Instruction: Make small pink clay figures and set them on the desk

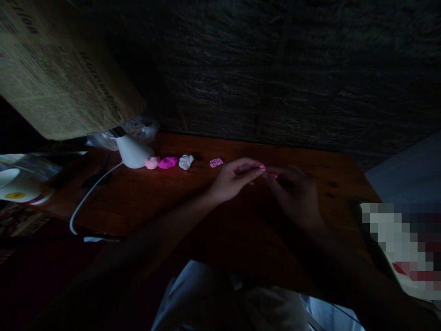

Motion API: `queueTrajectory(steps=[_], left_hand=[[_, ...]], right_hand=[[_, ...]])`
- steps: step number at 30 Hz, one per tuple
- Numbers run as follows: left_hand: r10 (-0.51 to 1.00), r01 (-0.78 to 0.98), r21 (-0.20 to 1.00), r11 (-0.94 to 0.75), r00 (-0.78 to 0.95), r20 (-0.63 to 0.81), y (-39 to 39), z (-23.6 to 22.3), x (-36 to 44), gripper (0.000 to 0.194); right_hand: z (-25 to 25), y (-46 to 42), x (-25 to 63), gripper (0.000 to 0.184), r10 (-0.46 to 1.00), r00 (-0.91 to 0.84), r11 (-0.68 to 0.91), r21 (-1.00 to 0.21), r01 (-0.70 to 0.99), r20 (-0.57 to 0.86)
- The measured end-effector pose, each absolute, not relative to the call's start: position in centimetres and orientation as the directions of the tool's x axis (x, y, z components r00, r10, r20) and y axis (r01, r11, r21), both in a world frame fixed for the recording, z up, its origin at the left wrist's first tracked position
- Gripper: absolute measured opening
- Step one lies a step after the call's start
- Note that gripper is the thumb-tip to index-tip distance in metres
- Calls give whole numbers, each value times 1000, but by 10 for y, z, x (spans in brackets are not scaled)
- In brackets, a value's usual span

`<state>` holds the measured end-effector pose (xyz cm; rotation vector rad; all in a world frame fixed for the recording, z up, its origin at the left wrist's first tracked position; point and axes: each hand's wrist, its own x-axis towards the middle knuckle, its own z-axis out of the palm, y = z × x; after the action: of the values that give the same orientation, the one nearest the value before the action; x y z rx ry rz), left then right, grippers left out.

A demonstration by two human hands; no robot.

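My left hand (pixel 237 178) is closed in a pinch, with the tips of its thumb and forefinger on a small piece of pink modelling clay (pixel 262 168). Opposite it, my right hand (pixel 296 195) pinches the same bit from the other side; most of its fingers are in deep shadow. Both hands are held over the wooden table (pixel 144 202). Left of my hands lies a small crumpled pink clay lump (pixel 216 162). Farther left, a white lump (pixel 186 161), a magenta lump (pixel 167 162) and a pale pink lump (pixel 152 162) form a row.
A white lamp base (pixel 132 151) with a newsprint-patterned shade (pixel 69 73) stands at the left, its white cable (pixel 84 195) crossing the table edge. Behind it is a clear plastic bag (pixel 143 128). A white cup (pixel 15 186) is far left. A dark textured wall (pixel 241 69) borders the back.
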<state>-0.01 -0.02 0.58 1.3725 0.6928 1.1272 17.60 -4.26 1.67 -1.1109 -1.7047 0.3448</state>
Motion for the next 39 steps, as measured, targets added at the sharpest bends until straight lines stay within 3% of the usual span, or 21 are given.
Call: queueTrajectory(steps=[12, 22, 39], left_hand=[[869, -230, 960, -161, 428, 249, 2, 7, -3, 36], [846, -270, 952, -144, 466, 260, 1, 12, -4, 34], [858, -223, 951, -213, 424, 291, -1, 10, -3, 32]], right_hand=[[19, -45, 180, 13, 757, -112, 585, -591, 555, 644], [13, -43, 179, 14, 794, -121, 566, -652, 504, 596], [20, -48, 176, 11, 770, -139, 575, -581, 576, 623]])
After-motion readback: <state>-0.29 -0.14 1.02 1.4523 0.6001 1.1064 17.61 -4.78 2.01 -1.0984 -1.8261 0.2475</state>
